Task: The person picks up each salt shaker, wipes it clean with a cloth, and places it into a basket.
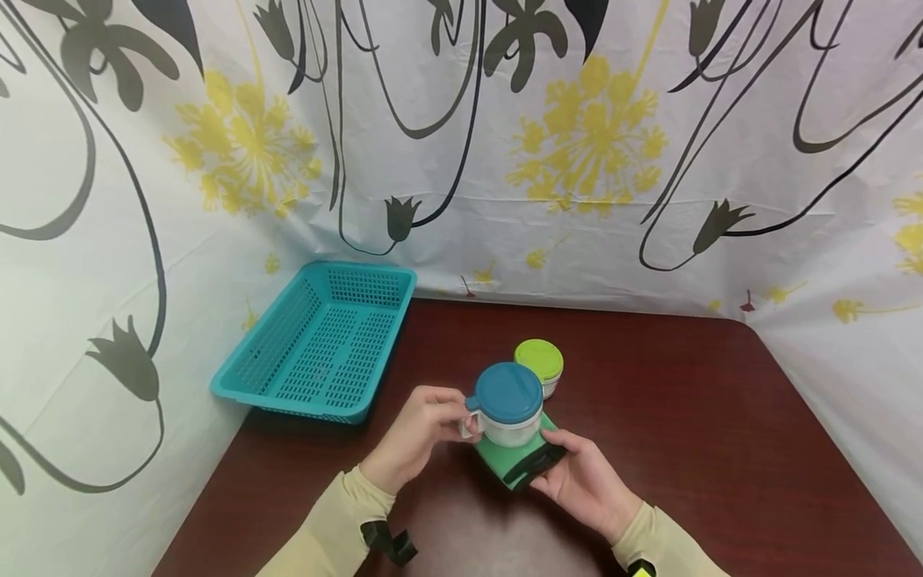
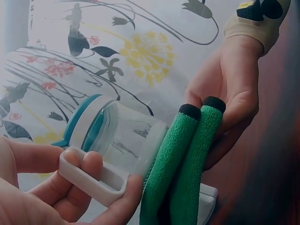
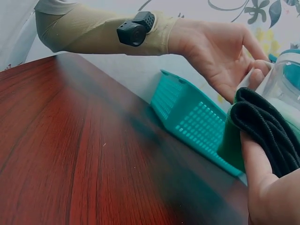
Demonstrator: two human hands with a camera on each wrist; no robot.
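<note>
My left hand [image 1: 425, 429] grips the white handle [image 2: 89, 180] of a clear jar with a blue lid [image 1: 509, 393], its fingers curled through the handle. In my right hand [image 1: 587, 485] is a folded green cloth [image 1: 501, 458] with black edging, held between thumb and fingers. The cloth lies against the underside of the jar, which is tilted in the left wrist view. Just behind the held jar stands a second container with a lime-green lid [image 1: 539, 358], partly hidden by it.
A turquoise plastic basket [image 1: 385, 344] with perforated sides sits at the table's back left. The dark red-brown wooden table [image 1: 685, 425] extends to the right. A white floral-patterned sheet [image 1: 461, 176] hangs behind the table and along its sides.
</note>
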